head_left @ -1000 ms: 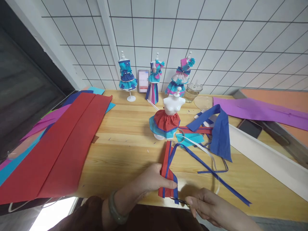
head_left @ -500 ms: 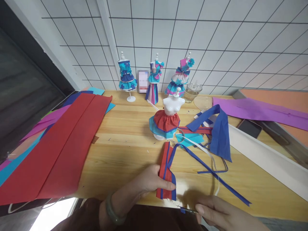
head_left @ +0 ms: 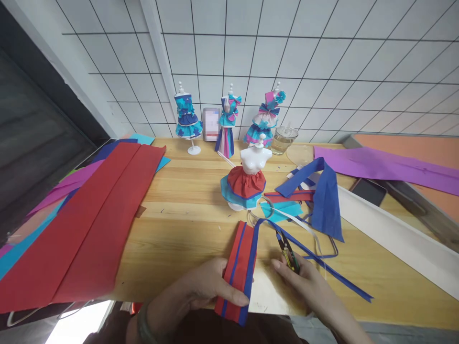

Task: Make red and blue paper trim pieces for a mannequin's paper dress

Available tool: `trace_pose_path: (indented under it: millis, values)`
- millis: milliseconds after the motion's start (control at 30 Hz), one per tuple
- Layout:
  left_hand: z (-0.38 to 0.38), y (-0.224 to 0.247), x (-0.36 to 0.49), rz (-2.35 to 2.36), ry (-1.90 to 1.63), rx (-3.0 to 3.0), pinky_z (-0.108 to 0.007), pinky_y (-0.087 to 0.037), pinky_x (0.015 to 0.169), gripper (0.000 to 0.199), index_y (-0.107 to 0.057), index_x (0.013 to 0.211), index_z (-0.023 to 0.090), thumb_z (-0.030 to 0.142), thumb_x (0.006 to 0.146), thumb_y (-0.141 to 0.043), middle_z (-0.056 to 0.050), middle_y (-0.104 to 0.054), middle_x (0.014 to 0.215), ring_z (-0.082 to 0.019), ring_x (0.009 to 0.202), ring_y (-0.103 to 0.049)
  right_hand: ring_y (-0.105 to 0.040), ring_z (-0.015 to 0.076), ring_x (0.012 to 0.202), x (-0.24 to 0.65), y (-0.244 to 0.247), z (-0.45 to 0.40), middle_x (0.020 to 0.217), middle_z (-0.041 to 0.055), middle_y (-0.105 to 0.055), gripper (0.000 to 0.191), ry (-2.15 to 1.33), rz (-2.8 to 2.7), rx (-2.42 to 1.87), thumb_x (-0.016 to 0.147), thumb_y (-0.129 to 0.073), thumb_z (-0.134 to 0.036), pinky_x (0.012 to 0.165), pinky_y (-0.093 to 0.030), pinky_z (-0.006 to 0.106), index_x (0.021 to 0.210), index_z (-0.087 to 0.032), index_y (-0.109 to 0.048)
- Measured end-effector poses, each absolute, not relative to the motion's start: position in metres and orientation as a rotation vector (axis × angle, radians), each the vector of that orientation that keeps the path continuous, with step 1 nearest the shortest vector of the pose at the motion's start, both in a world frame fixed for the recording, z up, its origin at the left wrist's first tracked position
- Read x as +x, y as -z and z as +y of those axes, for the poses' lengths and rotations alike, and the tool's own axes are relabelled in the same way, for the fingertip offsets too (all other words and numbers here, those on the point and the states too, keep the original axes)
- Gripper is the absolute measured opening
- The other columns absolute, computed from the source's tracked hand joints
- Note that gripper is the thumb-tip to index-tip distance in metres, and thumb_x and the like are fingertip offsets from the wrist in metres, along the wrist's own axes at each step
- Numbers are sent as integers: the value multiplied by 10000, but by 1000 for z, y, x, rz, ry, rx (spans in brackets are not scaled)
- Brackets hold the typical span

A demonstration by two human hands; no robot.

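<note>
My left hand point(head_left: 218, 286) is closed on a red strip point(head_left: 236, 265) with blue bands, its thumb pressed on the near end. A narrow blue strip point(head_left: 304, 248) lies along the red strip's right edge, bends at the top and trails right across the table. My right hand point(head_left: 301, 279) grips a small pair of scissors point(head_left: 288, 252) with black and yellow handles. Their tips point away from me, beside the blue strip. Just beyond stands a small white mannequin point(head_left: 255, 160) in a red ruffled skirt point(head_left: 246, 181) over a light blue layer.
Several dressed mannequins point(head_left: 188, 114) and a glass cup point(head_left: 284, 139) line the wall. Red sheets point(head_left: 96, 224) cover the left side. Blue fabric point(head_left: 327, 205), a white strip point(head_left: 394, 239), a dark phone point(head_left: 369, 192) and purple material point(head_left: 387, 167) lie right.
My right hand has moved away from me with the scissors, whose tips now point forward. The red strip has tilted and come nearer, and the blue strip now runs along its right edge.
</note>
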State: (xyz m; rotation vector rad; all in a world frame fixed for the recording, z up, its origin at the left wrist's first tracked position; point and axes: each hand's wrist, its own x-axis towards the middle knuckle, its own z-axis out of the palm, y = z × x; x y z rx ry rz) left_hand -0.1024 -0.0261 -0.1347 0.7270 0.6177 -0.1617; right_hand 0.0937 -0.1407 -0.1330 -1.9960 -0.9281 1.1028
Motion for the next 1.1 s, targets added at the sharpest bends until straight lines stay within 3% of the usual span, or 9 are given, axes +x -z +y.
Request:
trace_pose_path:
  millis: [200,367,567,700,1100]
  values:
    - [-24,130,-112,509,131,757,-328,-432,866,526,-654,976,154,172,479,-825,-18,-642,849,-164,830,-586,-426,136,618,98,138,-117,627,-25,-443,431,-894,-1060,-2014,794,-453,-621,581,-359,243,683,-205,-435]
    - [-22,127,-119,496,107,793,-349,-413,894,601,-637,1039,155,211,473,-832,-42,-649,920,-198,893,-582,-428,154,608,103,128,-124,602,-12,-429,547,-1126,-1141,-2101,840,-267,-665,598,-365,262,670,-200,-498]
    - [-20,125,-127,554,163,867,-254,-431,747,608,-659,984,157,257,414,-846,-8,-638,839,-160,806,-555,-335,95,480,113,119,-125,553,-49,-330,592,-1405,-1000,-2185,794,-276,-733,420,-285,214,692,-188,-483]
    - [-19,126,-131,558,179,879,-281,-433,777,580,-656,934,151,311,409,-847,-8,-632,829,-178,828,-555,-284,52,375,114,118,-113,518,-81,-299,599,-1632,-918,-2067,797,-239,-740,324,-261,169,744,-189,-468]
    - [-22,129,-133,513,174,871,-340,-440,847,595,-647,936,150,328,407,-853,-19,-639,845,-206,869,-575,-316,37,332,107,126,-94,493,-86,-313,567,-1603,-987,-2098,795,-300,-723,267,-340,154,710,-186,-461]
